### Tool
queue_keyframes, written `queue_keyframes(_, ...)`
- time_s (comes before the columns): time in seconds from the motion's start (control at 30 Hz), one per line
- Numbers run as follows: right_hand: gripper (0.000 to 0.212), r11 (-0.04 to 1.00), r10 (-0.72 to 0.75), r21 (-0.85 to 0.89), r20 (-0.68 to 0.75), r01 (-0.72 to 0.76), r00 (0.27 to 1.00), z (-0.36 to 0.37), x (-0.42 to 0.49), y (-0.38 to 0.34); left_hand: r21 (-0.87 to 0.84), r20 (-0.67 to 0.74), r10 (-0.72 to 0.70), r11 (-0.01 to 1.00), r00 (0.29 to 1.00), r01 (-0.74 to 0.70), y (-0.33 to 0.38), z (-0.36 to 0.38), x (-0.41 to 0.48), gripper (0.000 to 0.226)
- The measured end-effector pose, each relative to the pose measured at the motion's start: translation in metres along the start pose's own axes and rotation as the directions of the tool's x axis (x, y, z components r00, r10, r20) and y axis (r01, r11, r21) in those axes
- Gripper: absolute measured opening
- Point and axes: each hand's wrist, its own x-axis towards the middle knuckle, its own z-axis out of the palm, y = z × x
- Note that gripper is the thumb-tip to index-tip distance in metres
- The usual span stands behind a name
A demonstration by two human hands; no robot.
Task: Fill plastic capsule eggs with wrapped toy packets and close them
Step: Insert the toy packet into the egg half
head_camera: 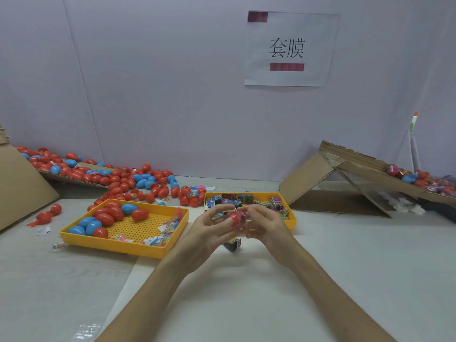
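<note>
Both hands meet above the table's middle, in front of the right yellow tray. My left hand [212, 227] and my right hand [265, 224] both grip one red capsule egg [236, 217] between their fingertips. Something shiny shows at the egg's right end under my right fingers; I cannot tell whether the egg is closed. A small dark packet [233, 244] lies on the table just below the hands. The right yellow tray [292, 219] holds several wrapped toy packets [246, 199]. The left yellow tray [123, 245] holds red and blue eggs [108, 215] and small clear packets.
A large heap of red and blue eggs [118, 177] spreads over cardboard at the back left. A folded cardboard ramp [350, 178] at the right carries wrapped eggs [419, 178]. A paper sign [288, 49] hangs on the back wall. Bare white tabletop lies near me.
</note>
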Motion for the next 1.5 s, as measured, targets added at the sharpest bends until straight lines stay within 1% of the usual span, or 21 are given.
queue_keyframes(0.07, 0.027, 0.997, -0.032, -0.068, -0.013, 0.031, 0.999, 0.0001, -0.0001, 0.0014, -0.056, 0.015, 0.013, 0.998, 1.0, -0.012, 0.0002, -0.0016, -0.0009, 0.045)
queue_keyframes(0.17, 0.026, 0.988, -0.065, -0.145, -0.032, 0.06, 0.997, 0.0014, -0.0006, 0.002, -0.053, 0.021, 0.008, 0.999, 1.0, -0.007, -0.0007, -0.0039, -0.0003, 0.04)
queue_keyframes(0.23, 0.025, 0.983, -0.086, -0.165, -0.044, 0.077, 0.995, 0.0015, -0.0005, 0.0014, -0.022, 0.013, -0.003, 1.0, 1.0, 0.004, -0.0008, -0.0032, 0.0001, 0.04)
queue_keyframes(0.37, 0.027, 0.982, -0.122, -0.15, -0.071, 0.111, 0.99, 0.0026, -0.0016, 0.0011, 0.07, -0.017, -0.014, 0.997, 1.0, 0.015, -0.0013, -0.0012, 0.0001, 0.046)
queue_keyframes(0.47, 0.016, 0.977, -0.148, -0.167, -0.094, 0.131, 0.984, 0.0037, -0.0017, 0.0025, 0.104, -0.02, 0.0, 0.995, 1.0, 0.002, -0.0031, -0.0012, 0.0007, 0.041)
queue_keyframes(0.5, 0.016, 0.974, -0.156, -0.181, -0.104, 0.136, 0.982, 0.0039, -0.0016, 0.003, 0.107, -0.022, 0.008, 0.994, 1.0, -0.005, -0.004, -0.0015, 0.0008, 0.038)
queue_keyframes(0.67, 0.021, 0.949, -0.208, -0.264, -0.109, 0.173, 0.972, 0.0086, -0.002, 0.0029, 0.153, -0.087, 0.032, 0.988, 0.996, -0.018, -0.0059, -0.0018, 0.0031, 0.034)
queue_keyframes(0.77, 0.026, 0.934, -0.221, -0.311, -0.119, 0.175, 0.968, 0.0088, -0.001, 0.0048, 0.177, -0.083, 0.024, 0.984, 0.996, -0.009, -0.0072, -0.0013, 0.0033, 0.035)
queue_keyframes(0.9, 0.02, 0.944, -0.227, -0.267, -0.11, 0.192, 0.968, 0.0068, -0.0017, 0.0048, 0.17, -0.067, 0.001, 0.985, 0.998, 0.01, -0.0081, -0.0018, 0.0035, 0.036)
queue_keyframes(1.0, 0.02, 0.956, -0.215, -0.229, -0.112, 0.186, 0.97, 0.0067, -0.0023, 0.0034, 0.17, -0.044, -0.019, 0.985, 0.999, 0.027, -0.0077, -0.0024, 0.003, 0.039)
queue_keyframes(1.2, 0.02, 0.97, -0.196, -0.163, -0.091, 0.179, 0.976, 0.0046, -0.0028, 0.0028, 0.143, -0.012, -0.031, 0.989, 0.999, 0.032, -0.0069, -0.0031, 0.0022, 0.038)
queue_keyframes(1.43, 0.022, 0.972, -0.182, -0.168, -0.099, 0.164, 0.978, 0.0045, -0.0029, 0.0013, 0.128, -0.012, -0.039, 0.991, 0.999, 0.04, -0.0066, -0.0033, 0.0028, 0.039)
queue_keyframes(1.5, 0.018, 0.97, -0.181, -0.183, -0.107, 0.159, 0.978, 0.0057, -0.0027, 0.0014, 0.134, -0.013, -0.034, 0.99, 0.999, 0.036, -0.0065, -0.0028, 0.0028, 0.041)
